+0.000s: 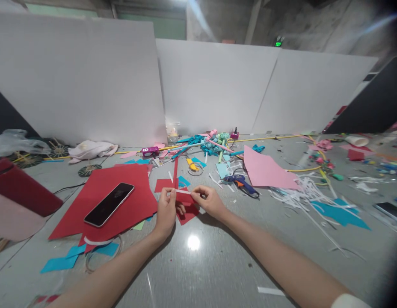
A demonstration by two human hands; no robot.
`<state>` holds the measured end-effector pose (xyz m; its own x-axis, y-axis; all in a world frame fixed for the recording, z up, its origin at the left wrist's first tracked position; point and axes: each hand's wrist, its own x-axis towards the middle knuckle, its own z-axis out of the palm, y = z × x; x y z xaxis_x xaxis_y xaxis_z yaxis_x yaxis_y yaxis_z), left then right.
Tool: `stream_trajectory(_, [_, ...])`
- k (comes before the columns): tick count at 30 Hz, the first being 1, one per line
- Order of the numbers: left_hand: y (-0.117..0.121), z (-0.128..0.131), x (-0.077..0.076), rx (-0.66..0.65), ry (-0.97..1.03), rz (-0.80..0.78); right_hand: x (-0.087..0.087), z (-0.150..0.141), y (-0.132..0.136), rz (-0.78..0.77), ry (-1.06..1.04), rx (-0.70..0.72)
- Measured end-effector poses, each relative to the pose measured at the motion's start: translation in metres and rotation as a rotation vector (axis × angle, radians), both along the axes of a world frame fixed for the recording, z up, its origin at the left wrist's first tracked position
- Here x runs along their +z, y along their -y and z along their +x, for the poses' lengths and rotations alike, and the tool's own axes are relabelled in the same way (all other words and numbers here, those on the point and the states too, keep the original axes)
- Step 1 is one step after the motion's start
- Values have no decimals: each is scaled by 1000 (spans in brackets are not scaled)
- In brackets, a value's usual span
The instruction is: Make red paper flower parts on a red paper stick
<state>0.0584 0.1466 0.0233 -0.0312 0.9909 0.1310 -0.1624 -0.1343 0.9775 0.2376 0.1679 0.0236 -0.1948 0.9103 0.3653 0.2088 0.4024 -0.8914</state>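
My left and right fingers (170, 191) (198, 193) pinch red paper (185, 197) at twelve o'clock; uneven pulling could tear it.

Small red paper (185, 197) held between two hands, a white strip (183, 192) along its upper edge.
The paper is flat-faced and matte, raised above the grey surface (217, 261); the left hand (166, 212) pinches one end, the right hand (210, 201) the other, the strip running nearly straight between.

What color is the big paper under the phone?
The paper under the phone is red, seen best in the head view.
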Motion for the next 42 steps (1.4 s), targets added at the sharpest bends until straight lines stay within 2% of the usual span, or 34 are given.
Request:
stream_trajectory(4, [-3,0,-4,-98,-42,3,-4,0,-6,117,-48,-314])
stream_trajectory(6, [-3,0,-6,-106,-82,11,-3,-1,-5,270,42,-428])
stream_trajectory(8, [-3,0,-6,-98,-108,12,-1,-2,-1,416,177,-475])
stream_trajectory(10, [-3,0,-6,-100,-127,12,1,-4,4,496,331,-458])
stream_trajectory(13, [-2,1,-5,-99,-141,9,1,-5,9,552,529,-346])
stream_trajectory(17, [-2,3,-5,-90,-186,-2,-2,-3,10,576,641,-260])
stream_trajectory(25, [1,3,-2,-83,-198,14,-1,-5,10,544,588,-293])
stream_trajectory(32, [-3,3,-6,-33,-149,0,1,-5,5,451,508,-326])
stream_trajectory(42, [-3,2,-8,-43,-152,-31,-7,-6,1,470,542,-360])
